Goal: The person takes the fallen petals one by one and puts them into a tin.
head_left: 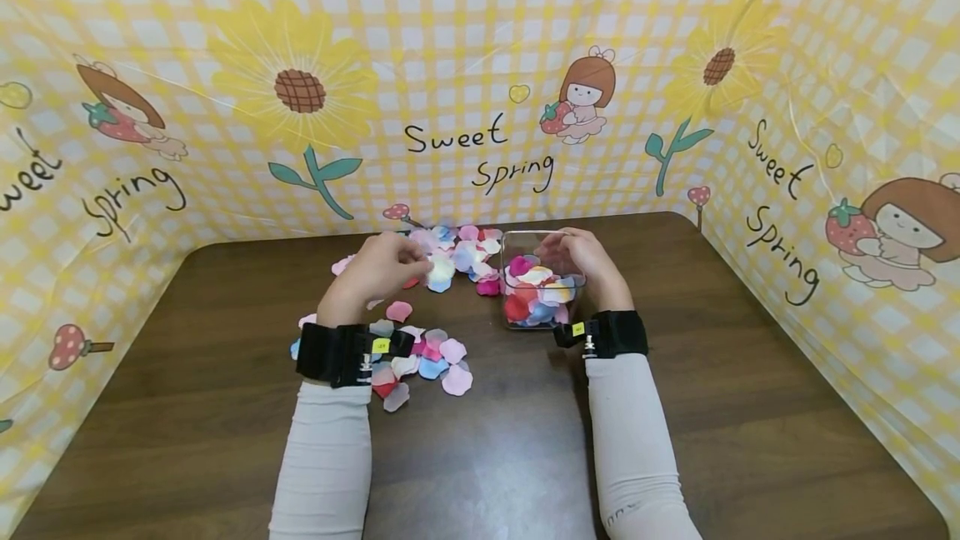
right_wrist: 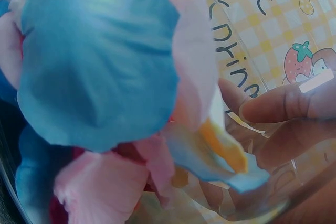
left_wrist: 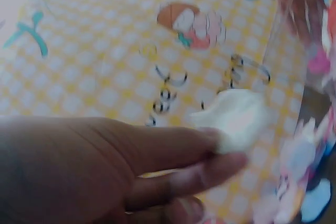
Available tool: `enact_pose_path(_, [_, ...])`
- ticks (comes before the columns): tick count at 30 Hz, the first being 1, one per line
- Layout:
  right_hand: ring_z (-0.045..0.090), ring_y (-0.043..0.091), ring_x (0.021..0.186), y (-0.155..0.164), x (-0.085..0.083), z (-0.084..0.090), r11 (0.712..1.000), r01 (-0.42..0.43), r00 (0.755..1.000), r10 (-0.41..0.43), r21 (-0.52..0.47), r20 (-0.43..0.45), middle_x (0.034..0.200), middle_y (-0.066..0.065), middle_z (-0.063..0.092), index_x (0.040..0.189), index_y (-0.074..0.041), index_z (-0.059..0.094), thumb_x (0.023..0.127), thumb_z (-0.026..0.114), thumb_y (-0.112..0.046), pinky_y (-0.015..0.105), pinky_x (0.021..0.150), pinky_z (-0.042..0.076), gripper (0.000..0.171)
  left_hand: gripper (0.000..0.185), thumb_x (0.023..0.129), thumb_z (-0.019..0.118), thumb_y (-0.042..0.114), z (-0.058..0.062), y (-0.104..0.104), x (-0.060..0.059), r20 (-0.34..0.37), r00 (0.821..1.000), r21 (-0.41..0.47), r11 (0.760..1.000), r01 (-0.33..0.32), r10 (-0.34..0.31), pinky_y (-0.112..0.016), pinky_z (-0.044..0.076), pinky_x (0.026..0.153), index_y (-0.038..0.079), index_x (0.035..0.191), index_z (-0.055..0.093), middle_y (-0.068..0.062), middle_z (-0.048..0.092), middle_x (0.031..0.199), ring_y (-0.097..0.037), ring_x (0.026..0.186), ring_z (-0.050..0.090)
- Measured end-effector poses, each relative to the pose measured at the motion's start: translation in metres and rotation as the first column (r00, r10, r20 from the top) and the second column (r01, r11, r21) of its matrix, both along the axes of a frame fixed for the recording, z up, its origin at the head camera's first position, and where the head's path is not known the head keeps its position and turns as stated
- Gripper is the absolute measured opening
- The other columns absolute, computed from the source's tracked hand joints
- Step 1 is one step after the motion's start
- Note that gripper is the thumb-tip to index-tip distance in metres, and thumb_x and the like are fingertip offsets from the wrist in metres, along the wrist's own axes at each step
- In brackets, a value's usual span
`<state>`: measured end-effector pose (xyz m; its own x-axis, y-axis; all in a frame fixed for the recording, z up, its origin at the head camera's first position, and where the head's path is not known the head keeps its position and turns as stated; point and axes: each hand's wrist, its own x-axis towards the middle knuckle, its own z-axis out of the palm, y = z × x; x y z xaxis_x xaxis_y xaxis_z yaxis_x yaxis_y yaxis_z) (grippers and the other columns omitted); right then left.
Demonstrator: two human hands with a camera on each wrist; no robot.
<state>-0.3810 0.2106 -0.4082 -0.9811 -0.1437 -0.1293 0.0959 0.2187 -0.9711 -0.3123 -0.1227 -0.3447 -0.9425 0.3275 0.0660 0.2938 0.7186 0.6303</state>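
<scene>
My left hand (head_left: 390,265) pinches a pale cream petal (head_left: 441,267) between thumb and fingers, just left of a clear box (head_left: 517,238). In the left wrist view the cream petal (left_wrist: 236,119) sits at my fingertips (left_wrist: 223,163) with the box wall to its right. My right hand (head_left: 581,261) grips the clear box, fingers curled around its far right side. The box holds several petals in red, pink, blue and white (head_left: 536,286). Through the right wrist view a large blue petal (right_wrist: 100,56) fills the box, and my fingers (right_wrist: 283,103) press on the clear wall.
Loose petals (head_left: 431,357) in pink, blue and white lie scattered on the brown table (head_left: 750,390), with another heap (head_left: 465,244) behind my left hand. Yellow checked cloth walls (head_left: 480,65) with sunflowers enclose the table on three sides.
</scene>
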Motion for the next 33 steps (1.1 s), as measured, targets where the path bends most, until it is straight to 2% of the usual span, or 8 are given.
enact_pose_path(7, [0.063,0.038,0.120,0.000,-0.001,-0.001,1.000,-0.009,1.000,0.009,-0.023,0.003,0.128,0.024,0.066,0.126,0.003,0.060,0.103,0.034,-0.010,0.053,0.105,0.046,0.038,0.017,0.099,0.069,0.021,0.004,0.046,0.006,-0.194,0.974,0.193,0.978,-0.078,0.116,-0.033,0.048,0.066,0.006,0.099,0.077,-0.006,0.076,0.085,-0.020,0.075,0.067])
enact_pose_path(10, [0.063,0.040,0.120,-0.001,-0.002,0.000,0.999,-0.022,1.000,0.021,-0.025,-0.011,0.127,0.025,0.066,0.125,0.005,0.060,0.103,0.033,-0.012,0.053,0.104,0.047,0.038,0.016,0.097,0.071,0.021,-0.002,0.067,0.004,-0.230,0.964,0.221,0.972,-0.082,0.134,-0.034,0.049,0.069,0.007,0.098,0.078,-0.005,0.076,0.088,-0.020,0.080,0.069])
enact_pose_path(12, [0.063,0.041,0.119,-0.002,-0.002,0.001,0.999,-0.021,1.000,0.021,-0.029,-0.016,0.126,0.026,0.066,0.125,0.005,0.060,0.104,0.034,-0.012,0.054,0.104,0.047,0.038,0.015,0.097,0.072,0.021,-0.007,0.077,0.002,-0.228,0.967,0.214,0.975,-0.064,0.114,-0.034,0.050,0.073,0.008,0.101,0.078,-0.005,0.075,0.093,-0.020,0.085,0.069])
enact_pose_path(16, [0.062,0.040,0.120,-0.003,-0.001,0.001,0.999,-0.020,1.000,0.020,-0.032,-0.010,0.127,0.025,0.066,0.126,0.006,0.060,0.103,0.034,-0.012,0.054,0.105,0.045,0.039,0.028,0.097,0.071,0.024,-0.015,0.083,-0.001,-0.197,0.978,0.150,0.988,-0.038,0.068,-0.036,0.051,0.070,0.012,0.122,0.073,-0.005,0.075,0.107,-0.022,0.084,0.068])
enact_pose_path(20, [0.063,0.038,0.117,-0.004,-0.001,0.001,1.000,-0.023,1.000,0.023,-0.002,-0.016,0.126,0.023,0.067,0.124,0.006,0.061,0.102,0.034,-0.012,0.053,0.104,0.045,0.039,0.038,0.099,0.069,0.028,-0.012,0.066,-0.002,-0.187,0.976,0.104,0.990,-0.090,0.109,-0.038,0.049,0.072,0.015,0.134,0.067,-0.005,0.074,0.116,-0.023,0.082,0.067])
enact_pose_path(27, [0.063,0.037,0.116,-0.002,-0.001,0.002,1.000,-0.014,1.000,0.014,0.000,-0.003,0.126,0.023,0.067,0.126,0.003,0.061,0.103,0.034,-0.013,0.052,0.103,0.046,0.038,0.032,0.101,0.065,0.030,-0.005,0.008,-0.003,-0.146,0.974,0.080,0.984,-0.161,0.171,-0.048,0.049,0.083,0.009,0.124,0.071,-0.012,0.071,0.120,-0.031,0.101,0.065])
enact_pose_path(31, [0.063,0.036,0.119,0.000,-0.001,0.000,1.000,-0.003,1.000,0.004,-0.019,0.019,0.128,0.022,0.066,0.127,0.002,0.060,0.104,0.034,-0.013,0.052,0.103,0.045,0.038,0.035,0.100,0.066,0.030,-0.011,-0.023,-0.006,-0.060,0.973,-0.015,0.974,-0.226,0.225,-0.056,0.046,0.091,0.006,0.124,0.070,-0.015,0.069,0.119,-0.036,0.112,0.061])
enact_pose_path(33, [0.063,0.036,0.120,0.001,-0.001,-0.001,0.999,0.001,1.000,-0.001,-0.033,0.023,0.129,0.022,0.066,0.128,0.002,0.059,0.105,0.034,-0.013,0.052,0.104,0.045,0.038,0.037,0.099,0.068,0.028,-0.016,-0.033,-0.007,0.026,0.970,-0.071,0.969,-0.237,0.240,-0.057,0.045,0.093,0.003,0.126,0.069,-0.017,0.068,0.121,-0.037,0.113,0.059])
